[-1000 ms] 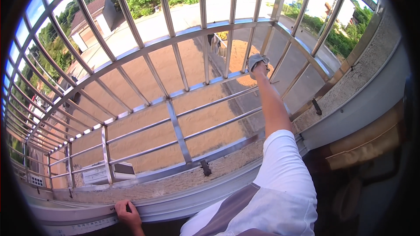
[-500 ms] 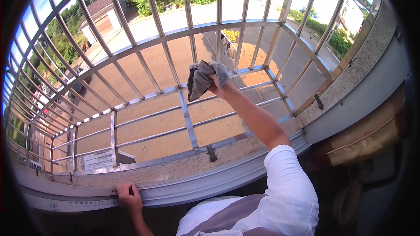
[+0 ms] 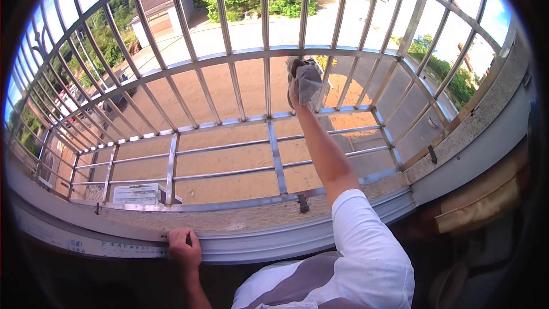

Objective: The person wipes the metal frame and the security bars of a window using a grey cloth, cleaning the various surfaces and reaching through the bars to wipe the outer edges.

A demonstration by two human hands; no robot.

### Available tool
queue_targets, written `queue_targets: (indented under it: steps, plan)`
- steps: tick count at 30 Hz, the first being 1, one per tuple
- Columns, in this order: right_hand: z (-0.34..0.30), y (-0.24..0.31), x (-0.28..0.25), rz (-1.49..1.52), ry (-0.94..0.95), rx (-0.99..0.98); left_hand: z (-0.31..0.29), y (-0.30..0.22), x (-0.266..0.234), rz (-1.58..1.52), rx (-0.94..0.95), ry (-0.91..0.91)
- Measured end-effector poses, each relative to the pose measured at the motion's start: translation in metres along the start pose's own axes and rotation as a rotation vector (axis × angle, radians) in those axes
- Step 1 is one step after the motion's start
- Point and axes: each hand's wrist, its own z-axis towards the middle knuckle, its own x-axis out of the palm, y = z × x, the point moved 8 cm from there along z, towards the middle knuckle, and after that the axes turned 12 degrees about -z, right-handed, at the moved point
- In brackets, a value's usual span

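My right arm reaches out through the window opening. My right hand (image 3: 295, 92) is closed on a crumpled grey cloth (image 3: 310, 82), which wraps an upright bar just under the middle rail of a shiny metal window grille (image 3: 234, 57). The cloth hides most of the fingers and that stretch of bar. My left hand (image 3: 184, 246) rests at the sill, its fingers curled over the edge of the pale window frame (image 3: 251, 247).
A rough concrete ledge (image 3: 257, 220) runs between the frame and the grille's low horizontal bars. A dark metal bracket (image 3: 302, 203) sticks up from it. Below lies sandy ground, with a white box-like unit (image 3: 140, 194) at left. A tan bundle (image 3: 477, 209) hangs inside at right.
My right hand and the cloth have moved up and farther out, to just below the middle rail. The view has shifted slightly, while my left hand stays on the frame.
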Motion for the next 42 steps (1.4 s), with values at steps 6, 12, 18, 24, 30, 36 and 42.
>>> queue_targets:
  steps: [6, 12, 18, 24, 30, 36, 42]
  plan:
    - [-0.019, -0.160, -0.043, 0.064, 0.333, -0.067, 0.014, -0.035, 0.042, -0.135, 0.080, 0.042]
    - [-0.065, -0.061, -0.029, 1.119, 0.700, 0.755, 0.009, -0.019, 0.029, -0.084, 0.096, 0.038]
    - [-0.003, 0.072, -0.077, 0.960, 0.251, 0.327, 0.009, -0.023, 0.027, -0.097, 0.103, 0.047]
    - [-0.017, 0.104, 0.044, 0.108, 0.051, -0.191, 0.004, -0.012, 0.002, -0.010, 0.046, 0.027]
    - [0.002, 0.000, 0.071, -0.220, -0.306, -0.576, 0.014, -0.035, 0.025, -0.130, 0.081, 0.052]
    - [-0.115, -0.030, 0.076, -0.414, 0.182, -0.630, 0.009, -0.019, 0.010, -0.079, 0.074, 0.035]
    - [-0.072, -0.068, 0.078, -0.668, 0.630, -0.627, 0.011, -0.029, 0.030, -0.163, 0.112, 0.037]
